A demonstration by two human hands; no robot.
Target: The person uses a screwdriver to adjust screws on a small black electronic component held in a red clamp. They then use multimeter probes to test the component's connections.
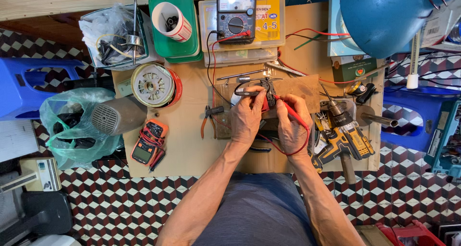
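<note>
Checkered floor tiles surround my cluttered bench [192,145]. Left hand [246,117] pinches a small black part [267,90] above the wooden block [297,88]; right hand [292,123] grips the red probe [287,109], tip touching it. I judge I'm mid-test; next, steady contact while reading the meter [236,13].

My left hand [246,117] covers most of the small part I hold beside the analog multimeter's [236,13] leads, so its shape cannot be told. My right hand [291,123] hides the grip end of the red probe [286,108]. Above the multimeter, its top is cut off by the picture's edge. Right of it, the blue lamp shade [384,15] is cropped too. The black contents of the green plastic bag [72,123], far left of it, are unclear.
</note>
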